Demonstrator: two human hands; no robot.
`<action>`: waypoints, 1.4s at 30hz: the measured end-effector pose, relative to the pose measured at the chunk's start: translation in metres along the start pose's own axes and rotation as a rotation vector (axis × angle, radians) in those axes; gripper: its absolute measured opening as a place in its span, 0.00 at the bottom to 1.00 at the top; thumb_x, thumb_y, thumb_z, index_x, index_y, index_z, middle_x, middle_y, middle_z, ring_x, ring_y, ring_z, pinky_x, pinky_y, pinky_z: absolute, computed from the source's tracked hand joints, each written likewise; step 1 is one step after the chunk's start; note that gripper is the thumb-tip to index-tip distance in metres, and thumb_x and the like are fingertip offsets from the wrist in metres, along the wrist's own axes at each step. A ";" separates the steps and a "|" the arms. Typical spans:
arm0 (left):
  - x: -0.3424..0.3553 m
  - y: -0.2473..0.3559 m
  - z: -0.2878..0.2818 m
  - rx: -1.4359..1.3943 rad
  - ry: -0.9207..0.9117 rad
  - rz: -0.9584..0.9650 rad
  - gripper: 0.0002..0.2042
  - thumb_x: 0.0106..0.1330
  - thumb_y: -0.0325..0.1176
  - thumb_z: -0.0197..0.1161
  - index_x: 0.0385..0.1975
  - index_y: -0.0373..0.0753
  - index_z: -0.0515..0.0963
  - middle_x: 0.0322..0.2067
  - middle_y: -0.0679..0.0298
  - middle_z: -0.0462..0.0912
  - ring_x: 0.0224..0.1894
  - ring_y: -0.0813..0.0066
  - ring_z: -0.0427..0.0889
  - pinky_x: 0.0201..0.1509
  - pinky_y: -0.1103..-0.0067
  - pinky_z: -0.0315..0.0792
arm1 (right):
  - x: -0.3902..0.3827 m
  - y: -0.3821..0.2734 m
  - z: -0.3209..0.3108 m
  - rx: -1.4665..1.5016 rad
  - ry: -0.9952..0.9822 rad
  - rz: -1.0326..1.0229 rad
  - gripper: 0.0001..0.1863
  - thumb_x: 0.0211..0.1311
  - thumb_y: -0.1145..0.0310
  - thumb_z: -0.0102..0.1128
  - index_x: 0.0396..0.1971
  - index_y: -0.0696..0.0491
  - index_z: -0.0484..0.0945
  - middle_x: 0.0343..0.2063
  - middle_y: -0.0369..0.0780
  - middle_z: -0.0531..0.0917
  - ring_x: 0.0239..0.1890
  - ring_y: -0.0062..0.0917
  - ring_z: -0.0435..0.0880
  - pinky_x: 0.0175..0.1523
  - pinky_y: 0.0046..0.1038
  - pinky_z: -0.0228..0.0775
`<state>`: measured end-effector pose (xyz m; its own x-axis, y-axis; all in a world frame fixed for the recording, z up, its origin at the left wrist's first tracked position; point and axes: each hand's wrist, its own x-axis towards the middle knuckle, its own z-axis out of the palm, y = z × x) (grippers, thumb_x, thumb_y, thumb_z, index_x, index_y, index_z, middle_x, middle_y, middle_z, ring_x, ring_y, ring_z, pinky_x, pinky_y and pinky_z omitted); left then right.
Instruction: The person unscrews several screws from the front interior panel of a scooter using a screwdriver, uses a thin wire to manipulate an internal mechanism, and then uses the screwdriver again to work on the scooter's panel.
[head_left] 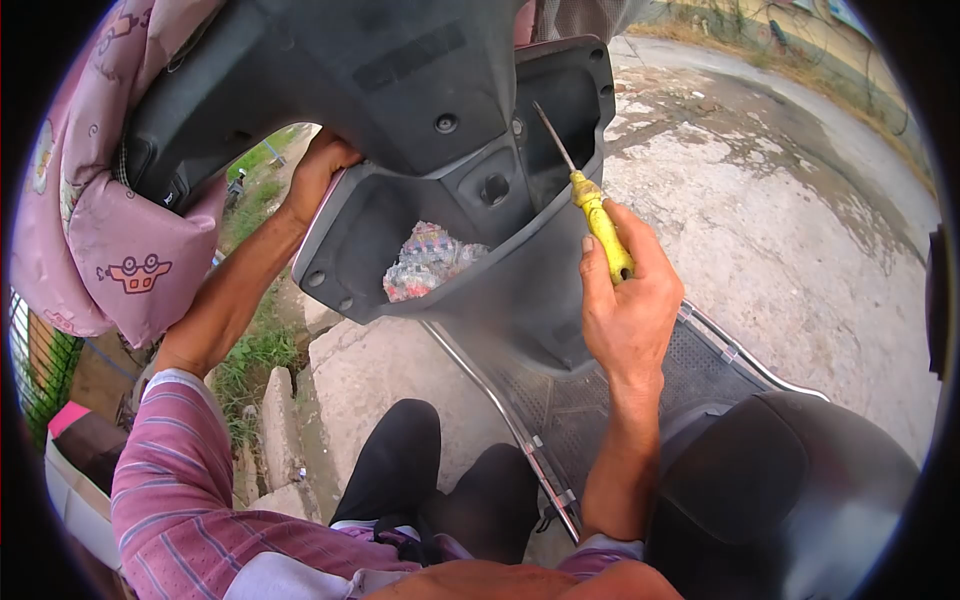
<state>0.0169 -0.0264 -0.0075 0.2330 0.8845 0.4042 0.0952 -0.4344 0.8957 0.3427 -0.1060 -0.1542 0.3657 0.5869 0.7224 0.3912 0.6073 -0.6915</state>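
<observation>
In my right hand (628, 300) is a screwdriver (600, 225) with a worn yellow handle, its metal shaft pointing up and away over the rim of a dark plastic storage panel (520, 285). This panel belongs to the front of a scooter and has open pockets on both sides. Reaching around its left edge, my left hand (325, 170) grips the panel; most of the fingers are hidden behind the plastic. A crumpled, printed plastic wrapper (430, 262) lies in the left pocket. A round ignition lock (495, 188) sits between the pockets.
Above the pockets is the scooter's dark handlebar cover (350, 80). A pink padded cover (140, 240) hangs at the left. The black seat (760, 480) is at the lower right, near the footboard (560, 390) with its metal rail (520, 430). Cracked concrete (740, 210) lies beyond.
</observation>
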 end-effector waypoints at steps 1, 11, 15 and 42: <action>-0.002 0.001 0.003 -0.005 0.032 -0.004 0.26 0.66 0.26 0.51 0.66 0.32 0.71 0.59 0.55 0.81 0.61 0.65 0.81 0.69 0.71 0.72 | -0.001 -0.002 0.000 -0.013 -0.068 -0.043 0.18 0.65 0.72 0.69 0.54 0.58 0.85 0.44 0.51 0.89 0.45 0.50 0.88 0.51 0.41 0.80; 0.005 -0.010 -0.014 -0.080 0.043 -0.038 0.26 0.66 0.25 0.52 0.66 0.32 0.72 0.60 0.57 0.81 0.61 0.65 0.81 0.69 0.71 0.72 | 0.011 -0.007 -0.022 -0.069 -0.196 0.040 0.17 0.64 0.70 0.70 0.52 0.54 0.86 0.41 0.50 0.89 0.43 0.51 0.88 0.48 0.45 0.79; 0.006 -0.011 -0.013 -0.150 0.028 -0.070 0.26 0.66 0.24 0.52 0.67 0.32 0.72 0.61 0.57 0.81 0.62 0.65 0.80 0.70 0.71 0.72 | 0.024 -0.013 -0.031 -0.128 -0.217 -0.017 0.17 0.64 0.70 0.70 0.52 0.53 0.86 0.41 0.49 0.89 0.43 0.51 0.88 0.48 0.46 0.79; -0.002 -0.001 0.008 -0.126 0.149 -0.045 0.31 0.65 0.24 0.54 0.72 0.34 0.69 0.66 0.55 0.79 0.68 0.60 0.78 0.76 0.67 0.69 | 0.028 -0.005 -0.034 -0.240 -0.216 -0.128 0.18 0.61 0.72 0.72 0.52 0.49 0.85 0.38 0.44 0.87 0.38 0.48 0.87 0.42 0.45 0.79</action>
<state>0.0241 -0.0291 -0.0102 0.0847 0.9219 0.3781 -0.0223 -0.3776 0.9257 0.3801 -0.1106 -0.1301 0.1238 0.6297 0.7669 0.6195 0.5547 -0.5554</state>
